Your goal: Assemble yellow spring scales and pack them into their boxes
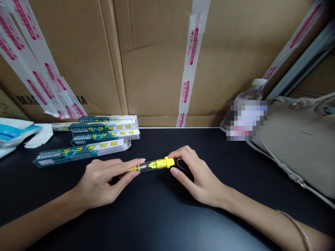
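A small yellow and clear tube-shaped gauge (pixel 154 164) is held level just above the black table (pixel 162 216), between both hands. My left hand (pixel 104 181) pinches its left end between thumb and forefinger. My right hand (pixel 195 174) grips the yellow cap at its right end with fingertips closed round it; a thin metal ring (pixel 181 164) shows by those fingers.
Several long teal and white boxes (pixel 99 139) lie stacked at the back left. Taped cardboard cartons (pixel 157 59) wall off the back. A beige bag (pixel 300 146) and a water bottle (pixel 251 94) sit at the right. White and blue packaging (pixel 15 134) lies far left.
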Tool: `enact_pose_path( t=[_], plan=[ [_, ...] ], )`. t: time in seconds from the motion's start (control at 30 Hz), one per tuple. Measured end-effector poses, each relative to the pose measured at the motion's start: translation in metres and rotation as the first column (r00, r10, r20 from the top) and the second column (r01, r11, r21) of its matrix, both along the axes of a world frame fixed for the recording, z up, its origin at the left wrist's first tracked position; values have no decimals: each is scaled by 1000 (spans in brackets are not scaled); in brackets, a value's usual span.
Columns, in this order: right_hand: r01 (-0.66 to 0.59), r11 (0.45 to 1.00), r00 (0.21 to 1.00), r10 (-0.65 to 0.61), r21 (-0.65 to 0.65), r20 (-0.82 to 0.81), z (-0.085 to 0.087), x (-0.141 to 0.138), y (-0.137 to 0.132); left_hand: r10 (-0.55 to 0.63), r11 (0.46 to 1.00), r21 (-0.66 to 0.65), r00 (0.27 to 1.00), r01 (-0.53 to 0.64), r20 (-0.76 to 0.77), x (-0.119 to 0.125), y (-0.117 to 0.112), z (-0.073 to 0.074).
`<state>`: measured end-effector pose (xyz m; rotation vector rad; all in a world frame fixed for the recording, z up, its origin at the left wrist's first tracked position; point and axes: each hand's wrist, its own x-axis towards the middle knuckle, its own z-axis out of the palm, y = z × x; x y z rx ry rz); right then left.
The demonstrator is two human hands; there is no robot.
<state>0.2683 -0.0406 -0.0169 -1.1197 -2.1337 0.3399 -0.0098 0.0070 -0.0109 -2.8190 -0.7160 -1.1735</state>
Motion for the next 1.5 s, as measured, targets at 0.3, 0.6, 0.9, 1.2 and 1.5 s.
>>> enact_pose_path(
  t=[0.3,0.6,0.9,1.2,1.5],
  plan=[
    [-134,988,987,127,72,96,4,-1,-2,-3,996,85,996,11,-95,-5,-6,-5],
    [-184,983,983,184,9,10,6,-1,-3,-25,996,80,995,33,-100,-5,-8,-4],
    [-153,987,988,153,48,12,4,0,-2,-14,997,70,997,19,-78,-4,-5,-3],
    [-177,981,981,169,81,96,2,1,-2,-24,998,58,994,30,-104,-8,-7,-3],
    [-53,992,994,42,111,99,-3,0,4,197,953,284,922,-101,-334,5,-1,1]
  ],
)
